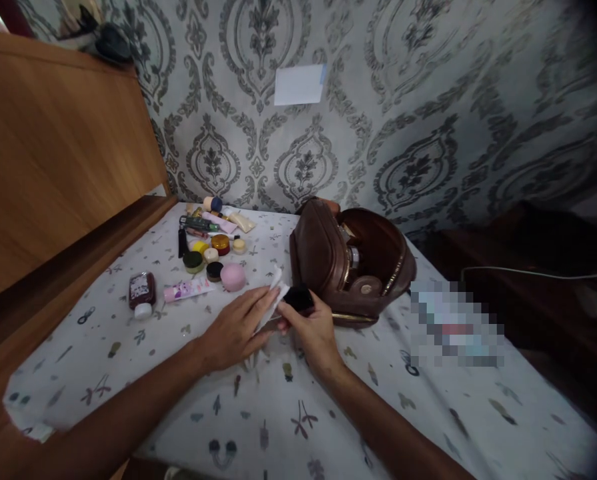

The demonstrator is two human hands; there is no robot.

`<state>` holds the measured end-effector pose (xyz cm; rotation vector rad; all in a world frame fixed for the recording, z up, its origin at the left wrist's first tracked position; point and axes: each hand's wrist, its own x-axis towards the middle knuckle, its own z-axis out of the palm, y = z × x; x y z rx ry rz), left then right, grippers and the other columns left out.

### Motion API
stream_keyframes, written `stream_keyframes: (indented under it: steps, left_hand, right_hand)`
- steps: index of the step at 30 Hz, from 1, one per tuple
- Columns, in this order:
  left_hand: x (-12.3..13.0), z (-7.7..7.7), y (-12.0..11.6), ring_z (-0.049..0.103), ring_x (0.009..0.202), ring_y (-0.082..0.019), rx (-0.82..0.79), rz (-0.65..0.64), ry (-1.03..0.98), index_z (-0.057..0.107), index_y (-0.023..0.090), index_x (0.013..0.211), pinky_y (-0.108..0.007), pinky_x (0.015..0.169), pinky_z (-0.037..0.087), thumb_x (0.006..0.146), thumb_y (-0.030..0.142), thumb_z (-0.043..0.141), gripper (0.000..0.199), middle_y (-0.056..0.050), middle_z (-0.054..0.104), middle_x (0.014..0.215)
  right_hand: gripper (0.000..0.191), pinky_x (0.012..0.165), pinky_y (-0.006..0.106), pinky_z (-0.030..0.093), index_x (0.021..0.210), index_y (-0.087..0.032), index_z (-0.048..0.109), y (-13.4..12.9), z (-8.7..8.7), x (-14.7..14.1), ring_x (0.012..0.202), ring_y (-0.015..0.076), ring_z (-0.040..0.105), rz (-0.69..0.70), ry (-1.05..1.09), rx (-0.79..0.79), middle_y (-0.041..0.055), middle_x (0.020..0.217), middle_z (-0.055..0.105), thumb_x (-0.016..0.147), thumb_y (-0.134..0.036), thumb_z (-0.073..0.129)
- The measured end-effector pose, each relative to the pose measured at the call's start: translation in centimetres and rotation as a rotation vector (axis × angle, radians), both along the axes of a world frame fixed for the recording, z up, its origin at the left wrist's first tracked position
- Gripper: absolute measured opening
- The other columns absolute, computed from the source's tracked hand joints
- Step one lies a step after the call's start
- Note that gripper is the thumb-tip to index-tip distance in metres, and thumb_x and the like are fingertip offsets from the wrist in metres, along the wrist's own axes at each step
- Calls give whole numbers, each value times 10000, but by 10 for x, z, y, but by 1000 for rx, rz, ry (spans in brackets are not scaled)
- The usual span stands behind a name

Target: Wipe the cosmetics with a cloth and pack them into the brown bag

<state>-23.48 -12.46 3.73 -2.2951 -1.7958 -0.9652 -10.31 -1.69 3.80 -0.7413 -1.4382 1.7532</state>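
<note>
My left hand (238,328) presses a white wipe or tissue (274,300) with its fingers, at the middle of the table. Touching it on the right, my right hand (314,330) grips a small black object (299,298) with a glossy surface. The wipe lies against the left side of that object. Just behind and to the right stands a brown leather bag (318,257), unzipped, with a few items visible inside. A pink round container (233,277) sits left of the wipe.
Several jars, tubes and cosmetics, among them a green-lidded jar (193,261) and a patterned tube (189,290), lie at the back left. A dark red bottle (142,292) is further left. The patterned tablecloth (258,427) meets a wooden cabinet (63,147) and a wall.
</note>
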Motion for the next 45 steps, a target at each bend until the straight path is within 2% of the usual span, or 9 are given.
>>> stream_keyframes:
  steps: [7,11,17,21,25,30,34,39,45]
  left_hand:
    - [-11,-11,2,497,1313,-263,-41,64,-68,166,240,1548,-418,1069,459,1000,330,416,608,-150,482,1438]
    - [-11,-13,2,546,1252,-274,-23,86,-208,329,212,1476,-436,1051,464,969,408,489,566,-148,562,1352]
    - [-8,-5,1,639,917,-226,-66,148,-305,575,201,1144,-356,834,536,892,494,598,388,-57,657,979]
    - [-8,2,1,626,906,-228,-36,115,-330,591,172,1135,-336,818,518,872,523,612,438,-73,659,980]
    - [-9,9,2,640,917,-213,7,161,-412,632,158,1116,-311,830,497,973,382,482,306,-86,685,978]
    - [-12,13,2,653,922,-202,36,326,-623,658,160,1133,-298,829,499,961,343,477,310,-63,718,1034]
    - [-15,13,3,665,937,-195,45,276,-726,680,165,1124,-282,832,509,943,321,498,300,-39,737,1035]
    - [-19,9,3,662,993,-205,125,216,-651,683,180,1122,-309,865,506,947,247,483,274,-59,728,1076]
    - [-18,10,0,611,1071,-205,277,105,-363,632,184,1178,-373,951,462,954,113,411,323,-92,685,1122]
  right_hand:
    - [420,419,240,441,767,-202,578,3,0,1,448,109,511,-8,75,-51,-33,607,597,628,-509,829]
    - [470,462,228,455,977,-202,639,2,2,1,524,101,535,97,129,-81,-18,759,637,632,-451,837]
    - [450,460,211,465,999,-205,662,4,4,2,534,93,534,198,163,-103,-17,767,627,648,-427,837]
    - [426,379,203,420,985,-193,654,8,1,3,438,68,476,199,159,-75,-25,739,611,669,-422,823]
    - [454,356,204,395,1019,-199,638,7,0,3,406,52,451,187,101,-20,-11,822,641,660,-408,821]
    - [464,387,189,304,978,-170,663,0,-3,3,434,68,377,283,-61,71,-78,543,459,612,-389,846]
    - [487,431,203,217,1044,-149,691,-4,-4,3,476,75,320,313,-122,147,-86,508,375,644,-397,815]
    - [451,453,220,230,1027,-156,724,-2,-3,4,491,74,315,248,-130,258,-75,551,398,630,-352,811]
    - [455,459,225,277,1000,-180,752,-4,-4,2,524,78,383,207,-123,316,-27,702,539,570,-310,823]
